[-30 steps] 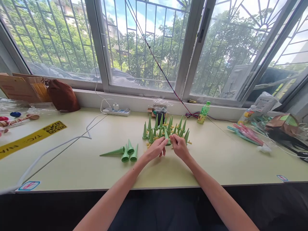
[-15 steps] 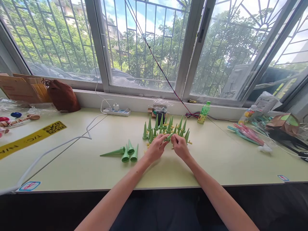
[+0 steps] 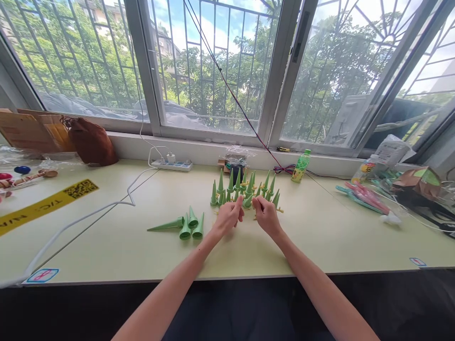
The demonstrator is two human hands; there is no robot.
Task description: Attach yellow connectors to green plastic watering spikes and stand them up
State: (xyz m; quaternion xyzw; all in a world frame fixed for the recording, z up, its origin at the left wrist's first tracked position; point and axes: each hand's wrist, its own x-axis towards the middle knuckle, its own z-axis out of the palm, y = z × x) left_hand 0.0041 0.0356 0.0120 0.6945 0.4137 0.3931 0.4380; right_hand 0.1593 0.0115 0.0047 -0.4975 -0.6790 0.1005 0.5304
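Observation:
Between my two hands, a green plastic watering spike [image 3: 248, 202] shows in part, tilted. My left hand [image 3: 227, 218] has its fingers closed at the spike's left side and grips it. Close by on the right, my right hand [image 3: 266, 217] is curled in a pinch; whatever its fingertips hold is too small or hidden to name. Just behind the hands stands a group of green spikes [image 3: 221, 181], points up, several with yellow valve pieces [image 3: 280, 210] at their bases. To the left, one spike [image 3: 167, 224] lies on its side beside three upright ones [image 3: 198, 228].
A green-capped bottle [image 3: 301, 166] and a power strip [image 3: 172, 164] stand along the window side of the table [image 3: 117, 246]. A white cable [image 3: 106, 205] crosses the left. Plastic packaging [image 3: 369, 199] and another bottle [image 3: 365, 169] are at right; a brown pouch [image 3: 90, 142] sits back left.
The spike between my hands has gone from upright to tilted. My left hand has turned and drawn slightly back from the right hand, which stays nearly in place.

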